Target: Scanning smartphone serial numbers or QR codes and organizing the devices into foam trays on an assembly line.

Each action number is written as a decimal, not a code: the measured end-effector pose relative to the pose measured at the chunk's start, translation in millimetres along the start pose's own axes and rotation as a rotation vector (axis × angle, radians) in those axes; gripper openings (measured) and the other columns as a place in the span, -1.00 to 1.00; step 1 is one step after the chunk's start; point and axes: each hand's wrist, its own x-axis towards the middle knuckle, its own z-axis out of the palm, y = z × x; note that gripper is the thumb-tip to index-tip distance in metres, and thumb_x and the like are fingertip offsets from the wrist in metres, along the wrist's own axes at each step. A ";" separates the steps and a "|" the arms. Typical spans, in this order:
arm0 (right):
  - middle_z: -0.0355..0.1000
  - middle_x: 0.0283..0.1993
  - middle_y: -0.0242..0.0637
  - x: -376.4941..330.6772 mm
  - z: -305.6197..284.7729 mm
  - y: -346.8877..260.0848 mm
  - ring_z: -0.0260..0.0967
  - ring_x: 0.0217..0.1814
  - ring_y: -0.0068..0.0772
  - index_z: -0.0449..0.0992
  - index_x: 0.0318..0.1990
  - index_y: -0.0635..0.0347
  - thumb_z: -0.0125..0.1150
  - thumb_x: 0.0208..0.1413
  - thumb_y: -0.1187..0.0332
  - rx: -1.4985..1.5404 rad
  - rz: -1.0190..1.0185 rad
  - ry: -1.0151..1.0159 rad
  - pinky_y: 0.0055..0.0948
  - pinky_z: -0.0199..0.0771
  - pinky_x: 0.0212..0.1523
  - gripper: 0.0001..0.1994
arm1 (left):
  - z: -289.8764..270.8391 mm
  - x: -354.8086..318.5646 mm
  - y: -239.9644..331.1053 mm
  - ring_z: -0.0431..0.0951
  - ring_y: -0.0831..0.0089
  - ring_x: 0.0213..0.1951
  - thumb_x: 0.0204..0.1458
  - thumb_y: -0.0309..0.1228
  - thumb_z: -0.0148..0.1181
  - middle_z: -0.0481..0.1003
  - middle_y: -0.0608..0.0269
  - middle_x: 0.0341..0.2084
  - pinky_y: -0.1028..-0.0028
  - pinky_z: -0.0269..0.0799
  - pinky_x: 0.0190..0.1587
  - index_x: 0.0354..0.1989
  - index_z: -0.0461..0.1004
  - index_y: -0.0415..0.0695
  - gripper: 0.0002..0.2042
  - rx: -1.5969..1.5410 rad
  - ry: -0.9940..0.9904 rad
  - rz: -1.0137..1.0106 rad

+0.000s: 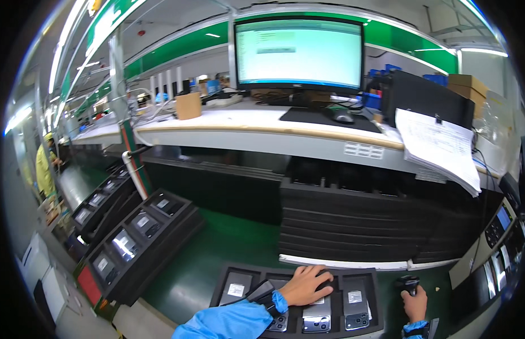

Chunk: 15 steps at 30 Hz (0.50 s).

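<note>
My left hand, in a blue sleeve, reaches over a black foam tray with its fingers apart. It rests at the upper end of a phone in a middle slot and covers part of it. Another phone, with a white label and camera lenses at its lower end, lies in the slot to the right. Further left sits a labelled phone; a dark slab leans beside my wrist. My right hand is closed around the handle of a black handheld scanner, right of the tray.
Stacked black trays stand beyond my hands under a workbench. On the bench are a monitor, a mouse and clipped papers. More phone trays stand at left. A person in yellow is far left.
</note>
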 end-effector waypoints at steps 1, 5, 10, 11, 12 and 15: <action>0.60 -0.25 0.04 -0.2 0.9 1.0 0.59 -0.20 0.00 0.54 -0.13 0.37 0.38 -0.11 0.31 0.021 0.023 0.019 -0.16 0.51 -0.10 -0.61 | -2.5 0.3 -1.7 0.32 0.09 0.23 0.29 -0.07 0.05 0.38 0.01 0.13 0.11 0.07 0.31 0.06 0.41 -0.07 -0.63 -0.109 0.022 -0.011; 0.39 -0.09 -0.20 -4.3 7.7 15.2 0.35 -0.10 -0.31 0.24 0.36 0.09 0.31 0.01 0.42 0.163 -0.142 0.249 -0.32 0.41 -0.10 -0.30 | -10.0 0.4 -9.1 0.38 0.15 0.11 0.26 -0.15 0.11 0.42 0.10 0.01 0.20 0.12 0.25 -0.05 0.34 -0.11 -0.70 -0.339 0.055 -0.047; 0.30 -0.01 -0.31 57.8 -42.5 65.4 0.23 -0.03 -0.46 0.20 0.43 0.08 0.17 0.36 0.30 0.514 -0.305 0.697 -0.41 0.30 0.01 -0.46 | -5.9 0.8 -11.6 0.44 0.17 0.03 0.21 -0.22 0.14 0.46 0.12 -0.08 0.23 0.16 0.22 -0.08 0.33 -0.12 -0.72 -0.357 0.083 -0.052; 0.32 0.01 -0.26 82.8 -66.4 77.4 0.25 -0.04 -0.43 0.20 0.44 0.12 0.07 0.40 0.28 0.509 -0.323 0.852 -0.45 0.29 -0.02 -0.49 | -4.8 1.0 -12.0 0.44 0.16 0.03 0.20 -0.22 0.15 0.46 0.11 -0.09 0.22 0.17 0.21 -0.08 0.33 -0.12 -0.73 -0.357 0.085 -0.046; 0.35 0.02 -0.27 101.0 -91.0 93.0 0.27 -0.04 -0.45 0.21 0.44 0.15 0.01 0.43 0.19 0.600 -0.202 0.830 -0.50 0.28 -0.07 -0.49 | -4.2 1.3 -12.8 0.45 0.15 0.03 0.19 -0.23 0.15 0.47 0.11 -0.11 0.22 0.17 0.21 -0.09 0.34 -0.12 -0.73 -0.353 0.100 -0.042; 0.29 0.37 -0.19 164.4 -158.8 130.1 0.32 0.17 -0.30 0.16 0.44 0.15 -0.08 0.40 -0.05 0.989 -0.027 0.758 -0.42 0.30 -0.01 -0.38 | -2.9 1.6 -13.8 0.45 0.13 0.01 0.18 -0.21 0.15 0.47 0.10 -0.14 0.22 0.18 0.20 -0.09 0.35 -0.12 -0.72 -0.388 0.117 -0.033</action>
